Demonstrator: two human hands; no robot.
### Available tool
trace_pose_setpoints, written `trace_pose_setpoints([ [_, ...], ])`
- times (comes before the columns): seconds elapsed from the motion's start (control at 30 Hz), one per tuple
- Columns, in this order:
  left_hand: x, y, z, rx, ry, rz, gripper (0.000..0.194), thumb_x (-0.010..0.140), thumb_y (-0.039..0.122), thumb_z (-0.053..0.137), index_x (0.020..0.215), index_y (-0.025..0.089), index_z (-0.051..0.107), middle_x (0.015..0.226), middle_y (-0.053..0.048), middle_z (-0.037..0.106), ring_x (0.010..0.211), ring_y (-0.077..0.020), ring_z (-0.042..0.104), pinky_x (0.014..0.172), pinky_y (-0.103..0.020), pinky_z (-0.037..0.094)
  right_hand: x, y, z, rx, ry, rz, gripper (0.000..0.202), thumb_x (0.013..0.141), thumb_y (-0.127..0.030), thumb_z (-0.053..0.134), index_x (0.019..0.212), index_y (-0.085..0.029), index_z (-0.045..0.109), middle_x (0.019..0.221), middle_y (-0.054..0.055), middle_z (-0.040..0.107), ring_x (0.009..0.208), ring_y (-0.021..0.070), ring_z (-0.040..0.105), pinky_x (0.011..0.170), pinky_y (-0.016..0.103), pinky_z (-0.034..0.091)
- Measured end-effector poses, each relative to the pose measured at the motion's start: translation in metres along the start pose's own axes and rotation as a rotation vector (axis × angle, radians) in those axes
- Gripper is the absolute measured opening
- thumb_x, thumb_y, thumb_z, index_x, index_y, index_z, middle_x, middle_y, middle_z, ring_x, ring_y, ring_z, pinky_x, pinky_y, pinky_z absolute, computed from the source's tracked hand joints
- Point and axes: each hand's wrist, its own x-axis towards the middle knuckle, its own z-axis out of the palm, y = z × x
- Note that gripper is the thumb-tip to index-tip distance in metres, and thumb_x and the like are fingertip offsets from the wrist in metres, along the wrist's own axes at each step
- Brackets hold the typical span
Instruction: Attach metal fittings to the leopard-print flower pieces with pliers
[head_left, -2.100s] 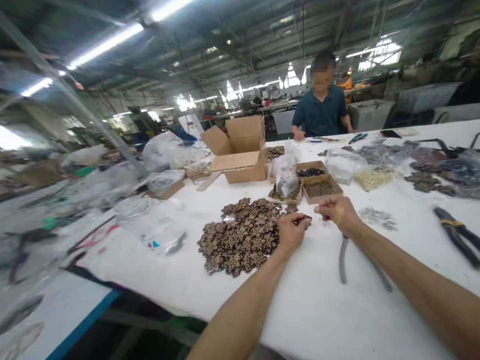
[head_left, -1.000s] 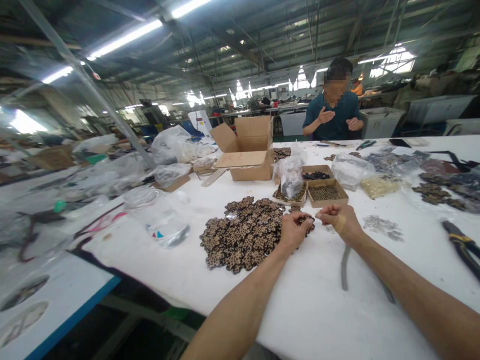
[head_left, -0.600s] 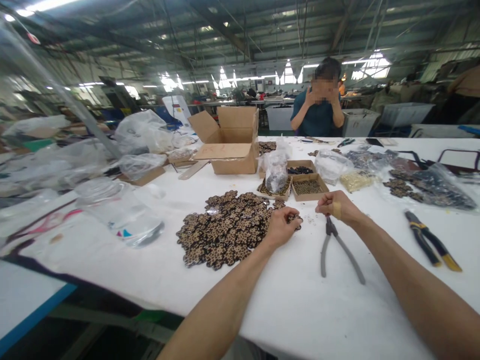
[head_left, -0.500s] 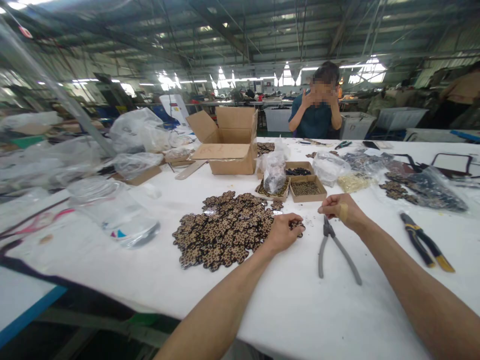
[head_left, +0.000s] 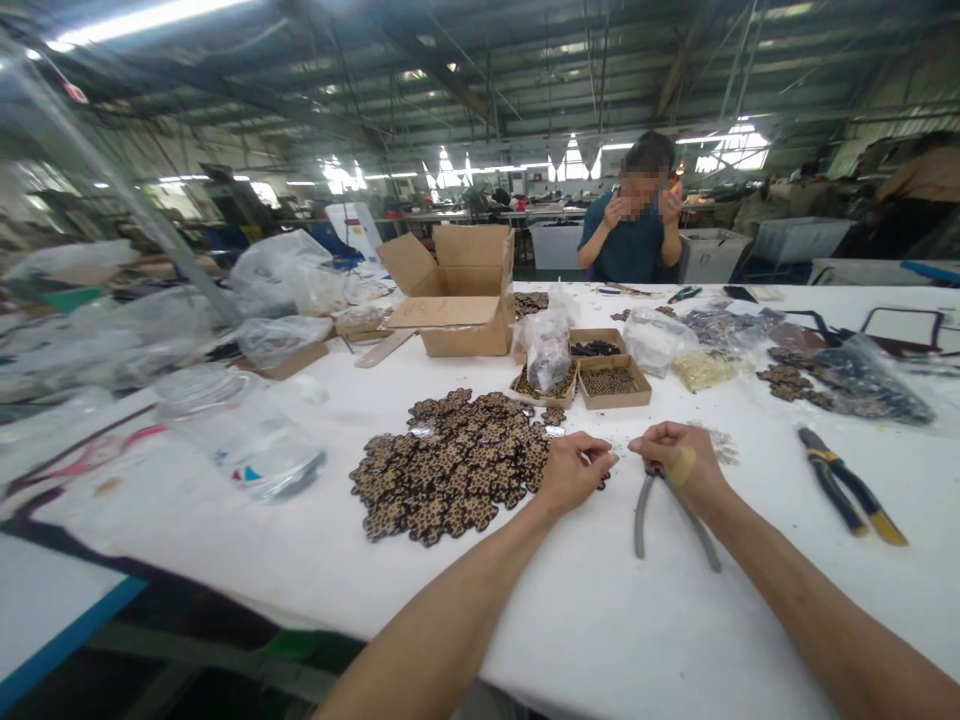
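My left hand (head_left: pixel 572 470) is at the right edge of a pile of leopard-print, flower-shaped patches (head_left: pixel 454 470). Its thumb and forefinger are drawn together, and whatever lies between them is too small to make out. A patch partly shows under that hand. Close by on the right, my right hand (head_left: pixel 681 458) pinches with thumb and forefinger; what it holds, if anything, cannot be told. Beneath it lie grey-handled pliers (head_left: pixel 640 515), their jaws hidden by the hand. Tiny metal bits (head_left: pixel 726 447) are scattered beyond the right hand.
Small cardboard trays (head_left: pixel 616 384) of metal pieces stand behind my hands, near an open carton (head_left: pixel 469 325). Black-and-yellow pliers (head_left: pixel 851 485) lie to the right. A clear plastic jug (head_left: pixel 247 440) is at the left. Across the white table (head_left: pixel 600 610) sits a person (head_left: pixel 630 235).
My left hand has shifted slightly right. My right hand has turned and come lower over the grey-handled pliers, covering their jaws. The two hands' fingertips are closer together. The view has tilted slightly.
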Motion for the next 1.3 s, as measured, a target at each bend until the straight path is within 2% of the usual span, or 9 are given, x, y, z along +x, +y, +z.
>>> trace_pose_setpoints([
  [0.17, 0.000, 0.003, 0.007, -0.102, -0.054, -0.041, 0.024, 0.086, 0.038, 0.070, 0.092, 0.018, 0.082, 0.081, -0.007, 0.076, 0.067, -0.0148, 0.064, 0.060, -0.024, 0.045, -0.006, 0.003, 0.017, -0.038, 0.055, -0.009, 0.039, 0.059, -0.042, 0.091, 0.068, -0.017, 0.063, 0.054, 0.001, 0.062, 0.051, 0.0130, 0.054, 0.051, 0.026, 0.042],
  [0.37, 0.000, 0.000, 0.013, -0.187, 0.028, -0.125, 0.022, 0.083, 0.035, 0.072, 0.087, 0.016, 0.081, 0.078, -0.007, 0.076, 0.069, -0.0162, 0.067, 0.061, -0.024, 0.050, -0.005, 0.010, 0.021, -0.107, 0.077, -0.050, 0.031, 0.064, -0.038, 0.086, 0.069, -0.019, 0.063, 0.058, 0.001, 0.064, 0.053, 0.0143, 0.055, 0.052, 0.026, 0.042],
  [0.6, 0.002, -0.004, 0.015, -0.183, 0.040, -0.153, 0.016, 0.077, 0.028, 0.072, 0.082, 0.014, 0.078, 0.076, -0.008, 0.075, 0.064, -0.0155, 0.065, 0.056, -0.023, 0.049, -0.003, 0.012, 0.020, -0.241, 0.026, -0.101, 0.035, 0.067, -0.048, 0.081, 0.075, -0.020, 0.062, 0.065, 0.004, 0.067, 0.058, 0.0187, 0.060, 0.055, 0.029, 0.046],
  [0.67, 0.004, -0.006, 0.013, -0.148, 0.061, -0.147, 0.014, 0.077, 0.026, 0.070, 0.079, 0.013, 0.076, 0.072, -0.007, 0.073, 0.062, -0.0141, 0.063, 0.054, -0.022, 0.047, -0.001, 0.002, 0.006, -0.467, 0.027, -0.174, 0.032, 0.074, -0.047, 0.076, 0.084, -0.019, 0.064, 0.073, 0.006, 0.070, 0.066, 0.0211, 0.064, 0.061, 0.031, 0.048],
  [0.77, 0.007, -0.011, 0.009, -0.103, 0.122, -0.138, 0.010, 0.076, 0.022, 0.067, 0.074, 0.014, 0.072, 0.069, -0.006, 0.070, 0.059, -0.0123, 0.059, 0.053, -0.021, 0.044, 0.001, -0.015, -0.026, -1.067, 0.057, -0.208, 0.032, 0.080, -0.047, 0.070, 0.094, -0.019, 0.066, 0.082, 0.013, 0.072, 0.078, 0.0281, 0.067, 0.067, 0.036, 0.045],
  [0.9, 0.009, -0.017, 0.004, -0.096, 0.141, -0.149, 0.005, 0.075, 0.018, 0.065, 0.070, 0.015, 0.065, 0.064, -0.003, 0.066, 0.056, -0.0112, 0.057, 0.052, -0.020, 0.041, -0.004, -0.019, -0.055, -1.480, -0.148, -0.091, 0.040, 0.075, -0.051, 0.075, 0.095, -0.017, 0.067, 0.094, 0.019, 0.071, 0.085, 0.0333, 0.067, 0.064, 0.035, 0.041],
  [1.0, 0.009, -0.018, 0.005, -0.107, 0.109, -0.167, 0.004, 0.076, 0.018, 0.064, 0.072, 0.016, 0.063, 0.061, -0.002, 0.064, 0.054, -0.0106, 0.057, 0.051, -0.020, 0.040, -0.005, -0.009, -0.055, -1.481, -0.242, -0.092, 0.031, 0.069, -0.033, 0.076, 0.093, -0.016, 0.067, 0.093, 0.017, 0.071, 0.083, 0.0299, 0.068, 0.062, 0.031, 0.039],
  [1.1, 0.010, -0.018, 0.006, -0.140, 0.080, -0.196, 0.005, 0.079, 0.020, 0.062, 0.075, 0.016, 0.061, 0.062, -0.001, 0.065, 0.053, -0.0098, 0.058, 0.050, -0.019, 0.041, -0.002, -0.003, -0.052, -1.355, -0.217, -0.083, 0.024, 0.064, -0.025, 0.073, 0.085, -0.015, 0.067, 0.085, 0.015, 0.071, 0.078, 0.0279, 0.067, 0.060, 0.030, 0.040],
  [1.3, 0.009, -0.007, 0.005, -0.359, -0.038, -0.312, 0.009, 0.082, 0.025, 0.060, 0.082, 0.017, 0.056, 0.071, -0.004, 0.071, 0.055, -0.0122, 0.066, 0.046, -0.019, 0.047, 0.010, -0.005, -0.056, -0.628, -0.221, 0.212, 0.014, 0.065, -0.029, 0.066, 0.060, -0.020, 0.056, 0.052, 0.001, 0.054, 0.048, 0.0166, 0.053, 0.045, 0.029, 0.045],
])
